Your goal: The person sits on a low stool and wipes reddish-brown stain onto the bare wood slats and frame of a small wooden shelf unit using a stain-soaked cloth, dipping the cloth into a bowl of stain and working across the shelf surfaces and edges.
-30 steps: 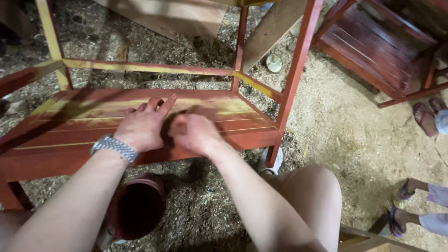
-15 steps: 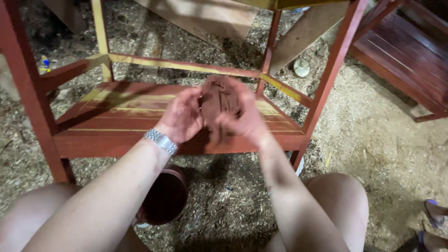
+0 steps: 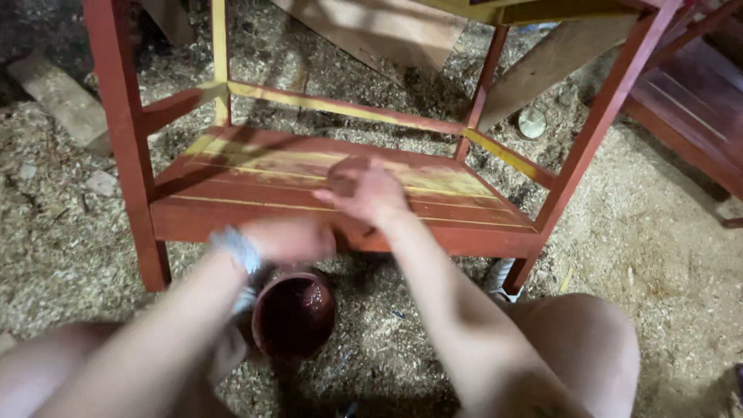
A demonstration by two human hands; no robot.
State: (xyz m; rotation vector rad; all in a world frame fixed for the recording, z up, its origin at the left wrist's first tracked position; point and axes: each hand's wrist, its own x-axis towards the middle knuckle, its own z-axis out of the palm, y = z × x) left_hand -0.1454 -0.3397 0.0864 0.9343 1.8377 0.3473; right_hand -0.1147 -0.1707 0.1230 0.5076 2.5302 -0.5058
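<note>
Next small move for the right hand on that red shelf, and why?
Probably sweep the right hand and its stain-coloured pad rightward along the shelf. The slats there show pale yellow streaks, so they look thinly covered. The left hand hangs blurred above the pot of dark red stain.

Two hands: left hand, right hand. One red pot. One red table. One wristwatch. Two wooden planks.

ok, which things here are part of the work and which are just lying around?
In use: red-stained wooden slatted shelf; round pot of dark red stain; reddish pad in right hand; left hand.
Lying about: pale wood offcut; leaning plank; round lid.
</note>
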